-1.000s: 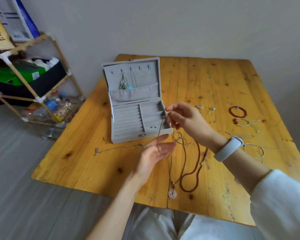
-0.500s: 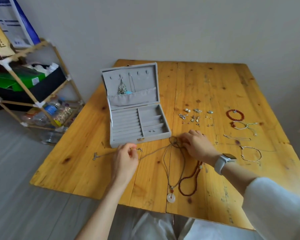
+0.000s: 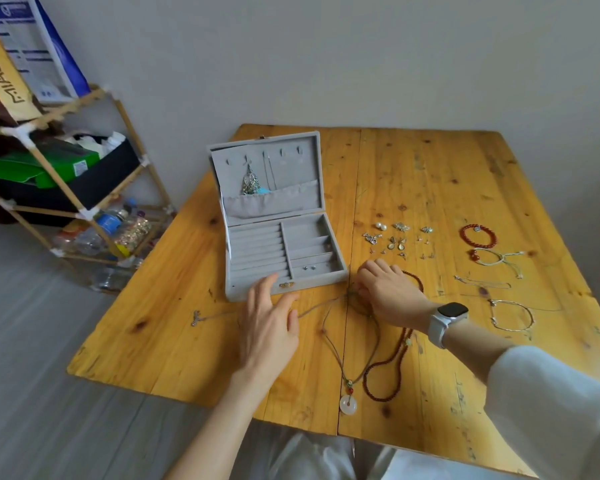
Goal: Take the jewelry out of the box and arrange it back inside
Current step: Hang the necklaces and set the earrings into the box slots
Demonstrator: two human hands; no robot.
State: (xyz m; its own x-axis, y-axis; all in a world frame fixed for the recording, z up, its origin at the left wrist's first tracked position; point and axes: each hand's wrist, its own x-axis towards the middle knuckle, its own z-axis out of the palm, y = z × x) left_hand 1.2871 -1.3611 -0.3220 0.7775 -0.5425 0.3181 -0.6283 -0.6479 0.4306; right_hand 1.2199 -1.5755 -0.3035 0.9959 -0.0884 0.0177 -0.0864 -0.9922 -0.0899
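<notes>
Right hand (image 3: pixel 388 292): fingers curled down over the bunched top ends of the cord necklace (image 3: pixel 357 358); they appear to pinch the cord, contact partly hidden. Left hand (image 3: pixel 269 327): fingers straight and spread, holding nothing, hovering just near of the jewelry box (image 3: pixel 278 230) front and above a thin chain (image 3: pixel 215 315).

Box lid up; 1 pendant hangs inside the lid, 2 studs sit in the near-right tray. Earrings (image 3: pixel 395 237) and bracelets (image 3: pixel 478 235) lie right of the box.

Risk, judged: the cord lies against the red bead strand (image 3: pixel 392 362); lifting could drag or tangle both. The chain could also snag.

Surface: worn yellow wooden table (image 3: pixel 430 168), scuffed. Plain wall far; cluttered shelf (image 3: pixel 66 174) left.
</notes>
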